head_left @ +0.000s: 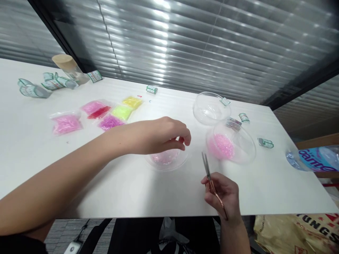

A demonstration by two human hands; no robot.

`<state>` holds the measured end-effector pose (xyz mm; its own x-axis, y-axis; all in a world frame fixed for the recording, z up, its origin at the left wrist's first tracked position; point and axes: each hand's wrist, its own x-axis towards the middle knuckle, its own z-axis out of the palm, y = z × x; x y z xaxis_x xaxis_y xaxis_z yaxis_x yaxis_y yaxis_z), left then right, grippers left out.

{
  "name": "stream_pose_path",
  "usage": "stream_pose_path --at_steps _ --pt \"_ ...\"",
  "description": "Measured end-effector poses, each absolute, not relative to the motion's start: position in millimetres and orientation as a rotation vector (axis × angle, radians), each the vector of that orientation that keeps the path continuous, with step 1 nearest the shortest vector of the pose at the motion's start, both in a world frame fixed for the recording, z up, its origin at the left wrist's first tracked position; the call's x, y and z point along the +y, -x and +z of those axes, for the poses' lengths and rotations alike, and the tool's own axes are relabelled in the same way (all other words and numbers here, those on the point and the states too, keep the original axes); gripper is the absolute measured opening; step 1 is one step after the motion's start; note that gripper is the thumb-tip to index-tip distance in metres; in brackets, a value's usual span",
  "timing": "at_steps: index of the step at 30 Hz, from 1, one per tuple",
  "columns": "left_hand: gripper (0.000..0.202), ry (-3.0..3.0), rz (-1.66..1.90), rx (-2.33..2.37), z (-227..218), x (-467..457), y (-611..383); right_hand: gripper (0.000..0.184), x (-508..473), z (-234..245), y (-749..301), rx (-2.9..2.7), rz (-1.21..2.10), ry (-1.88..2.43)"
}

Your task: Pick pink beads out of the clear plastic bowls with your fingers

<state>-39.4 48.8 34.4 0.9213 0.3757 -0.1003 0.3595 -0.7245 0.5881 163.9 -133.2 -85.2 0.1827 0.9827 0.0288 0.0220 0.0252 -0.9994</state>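
Observation:
My left hand (173, 135) reaches over a clear bowl (169, 168) at the middle of the table, thumb and fingers curled together in a pinch. Whatever they hold, if anything, is too small to make out. Pale pink bits (164, 157) lie in that bowl, partly hidden by the hand. Near the table's front edge, my right hand (225, 194) is wrapped around small scissors (210, 180) with copper-coloured handles. The scissors' blades point up and away, slightly apart. Beyond them, another clear bowl (246, 157) contains pink bits (222, 145).
Several small bags of coloured bits (109, 121) lie at the left. A third clear bowl (209, 118), a cork-topped jar (65, 62) and crumpled green-and-white packets (33, 90) stand farther back. A plastic bottle (315, 158) is at the right edge.

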Motion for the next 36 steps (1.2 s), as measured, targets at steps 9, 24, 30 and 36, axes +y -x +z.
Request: stream_pose_path --at_steps 9,24,30,36 --pt "0.016 -2.612 0.231 0.339 22 33 24 0.026 -129 -79 -162 -1.233 1.071 1.267" --pt "0.020 -2.774 0.176 0.203 15 20 18 0.023 -127 -78 -159 -1.239 1.047 1.302" --pt "0.022 -2.761 0.182 0.176 14 18 18 0.022 -126 -77 -158 -1.236 1.037 1.287" --pt "0.020 -2.785 0.258 0.166 12 15 17 0.022 -127 -77 -157 -1.210 1.039 1.282"
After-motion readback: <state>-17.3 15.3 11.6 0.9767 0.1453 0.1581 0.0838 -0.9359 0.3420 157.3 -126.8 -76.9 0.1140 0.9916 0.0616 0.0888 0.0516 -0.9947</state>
